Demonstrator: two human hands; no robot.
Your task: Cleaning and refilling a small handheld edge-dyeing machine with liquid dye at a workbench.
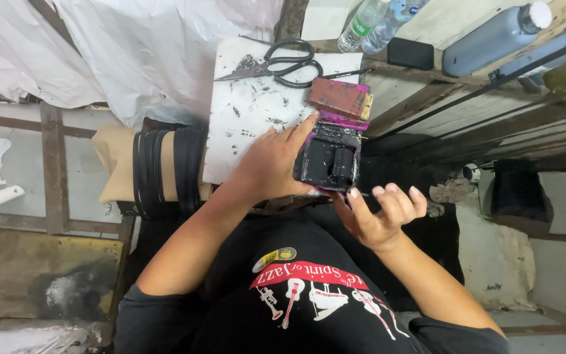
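Head view: black printed shirt (309, 295) lowest in frame, nearest the lens. R hand (381, 213) just below the ink box, palm up, fingers loosely curled, holding nothing; thumb tip near the box's lower edge. L hand (276, 164) laid on the left side of the open magenta-edged ink box (331, 159), fingers spread, index along its top left. Box sits at the edge of a white ink-stained board (250, 111); lid (340, 98) tipped back. Scissors (276, 63) at board top. Black strips (168, 167) wrapped round a tan pad at left.

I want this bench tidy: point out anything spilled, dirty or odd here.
Black ink smears and specks soil the white board beneath the scissors. The open pink-edged ink box, steadied by the left hand, is caked black. The right hand hovers beside it.
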